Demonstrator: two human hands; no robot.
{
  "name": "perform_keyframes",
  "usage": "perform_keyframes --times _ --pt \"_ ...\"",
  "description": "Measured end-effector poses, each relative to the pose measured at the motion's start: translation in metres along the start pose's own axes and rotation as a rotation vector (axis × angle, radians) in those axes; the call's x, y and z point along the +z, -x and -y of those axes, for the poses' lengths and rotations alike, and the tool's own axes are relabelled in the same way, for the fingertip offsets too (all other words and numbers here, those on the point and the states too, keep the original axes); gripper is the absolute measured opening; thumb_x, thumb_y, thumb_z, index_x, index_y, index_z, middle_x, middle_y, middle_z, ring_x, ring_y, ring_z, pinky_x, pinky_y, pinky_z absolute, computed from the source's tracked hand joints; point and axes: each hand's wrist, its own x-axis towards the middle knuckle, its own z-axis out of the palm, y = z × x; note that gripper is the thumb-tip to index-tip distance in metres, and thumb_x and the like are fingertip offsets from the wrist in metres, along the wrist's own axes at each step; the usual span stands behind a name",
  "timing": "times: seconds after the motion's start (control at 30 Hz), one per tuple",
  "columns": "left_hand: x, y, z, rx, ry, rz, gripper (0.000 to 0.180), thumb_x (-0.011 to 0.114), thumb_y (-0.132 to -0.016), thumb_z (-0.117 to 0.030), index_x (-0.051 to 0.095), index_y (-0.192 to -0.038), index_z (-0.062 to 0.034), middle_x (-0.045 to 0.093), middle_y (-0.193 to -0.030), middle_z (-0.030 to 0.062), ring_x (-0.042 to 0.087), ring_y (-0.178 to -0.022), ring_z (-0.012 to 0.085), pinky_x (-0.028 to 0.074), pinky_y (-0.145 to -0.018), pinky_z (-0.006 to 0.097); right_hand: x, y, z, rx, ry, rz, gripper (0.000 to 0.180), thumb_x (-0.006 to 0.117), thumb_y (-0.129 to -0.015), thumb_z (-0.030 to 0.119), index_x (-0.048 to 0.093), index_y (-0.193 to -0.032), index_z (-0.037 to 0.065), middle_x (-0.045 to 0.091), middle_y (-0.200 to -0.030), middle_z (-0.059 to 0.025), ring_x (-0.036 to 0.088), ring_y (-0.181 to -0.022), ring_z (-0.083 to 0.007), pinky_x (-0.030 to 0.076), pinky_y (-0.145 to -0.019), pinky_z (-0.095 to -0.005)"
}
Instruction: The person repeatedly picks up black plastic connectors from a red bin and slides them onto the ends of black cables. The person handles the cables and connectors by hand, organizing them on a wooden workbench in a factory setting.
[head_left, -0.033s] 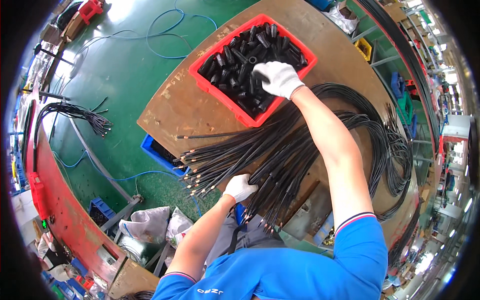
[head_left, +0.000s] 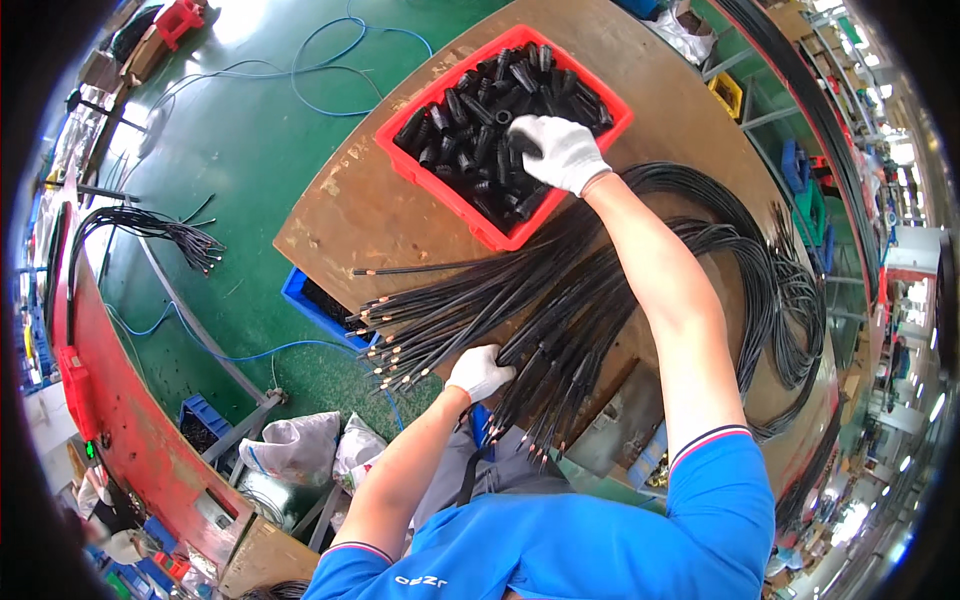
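A red plastic bin (head_left: pixel 462 210) stands on the table, heaped with short black ribbed sleeves (head_left: pixel 470 130). Over its right part hangs my right hand (head_left: pixel 562 155) in a white glove, its fingers curled down among the sleeves; whatever sits between them is hidden. Many long black cables (head_left: pixel 560 290) lie in a thick bundle in front of the bin, their copper-coloured ends pointing left and toward me. My left hand (head_left: pixel 480 375), gloved too, is closed at the near side of the bundle, its fingertips wrapped round a black cable. Some near cables carry thicker black sleeves close to their ends.
The brown tabletop (head_left: pixel 335 225) has a worn left edge. Below that edge is a blue bin (head_left: pixel 318 312) with dark contents. White sacks (head_left: pixel 292 448) stand on the floor at lower left, beside a red bench (head_left: pixel 140 430). Cable coils (head_left: pixel 790 330) reach the table's right side.
My right hand has shifted very slightly to the right and up over the bin. The left hand and the cables look the same.
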Motion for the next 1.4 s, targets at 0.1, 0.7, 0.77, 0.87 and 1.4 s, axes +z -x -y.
perform_keyframes --times 0.1,0.7,0.77,0.87,1.4 --pt "-0.005 0.004 -0.005 0.006 0.013 -0.016 0.047 0.074 -0.077 -0.04 0.077 -0.101 0.0002 0.073 -0.099 0.0295 0.072 -0.099 0.0449 0.055 -0.091 0.048 -0.03 0.033 0.023 0.329 -0.351 -0.271 0.045 0.079 -0.082 0.029 0.065 -0.124 0.023 0.075 -0.108 -0.0185 0.072 -0.104 -0.0384 0.059 -0.088 -0.0468" --pt "0.024 0.054 -0.086 -0.467 0.789 0.356 0.022 0.071 -0.096 -0.023 0.071 -0.099 -0.0016 0.07 -0.085 0.0078 0.067 -0.069 0.02 0.056 -0.065 0.035 -0.024 0.452 0.225 1.33 -1.387 -0.69 0.04 0.077 -0.081 0.002 0.065 -0.118 0.012 0.066 -0.097 0.0006 0.066 -0.089 -0.0136 0.056 -0.083 -0.0306" --pt "0.036 0.045 -0.066 -0.514 0.808 0.359 0.014 0.07 -0.095 -0.017 0.071 -0.095 -0.0023 0.07 -0.085 0.0089 0.069 -0.07 0.0212 0.058 -0.067 0.036 -0.02 0.462 0.245 1.34 -1.445 -0.635 0.043 0.08 -0.081 0.004 0.064 -0.119 0.011 0.067 -0.098 -0.0006 0.066 -0.09 -0.0138 0.056 -0.083 -0.0308" --pt "0.042 0.041 -0.066 -0.488 0.696 0.325 0.014 0.074 -0.092 -0.015 0.07 -0.1 -0.0033 0.07 -0.086 0.0086 0.07 -0.071 0.0226 0.059 -0.068 0.038 -0.015 0.476 0.264 1.344 -1.438 -0.543 0.044 0.082 -0.078 0.005 0.064 -0.119 0.008 0.066 -0.099 0.0003 0.063 -0.087 -0.0109 0.054 -0.082 -0.0278" --pt "0.044 0.056 -0.094 -0.471 0.721 0.397 0.02 0.08 -0.092 -0.02 0.073 -0.101 -0.0031 0.071 -0.083 0.0055 0.069 -0.066 0.0195 0.06 -0.059 0.041 -0.02 0.48 0.304 1.055 -1.846 -0.204 0.062 0.093 -0.076 0.016 0.06 -0.127 0.008 0.065 -0.118 0.0 0.06 -0.11 -0.012 0.048 -0.104 -0.0319"
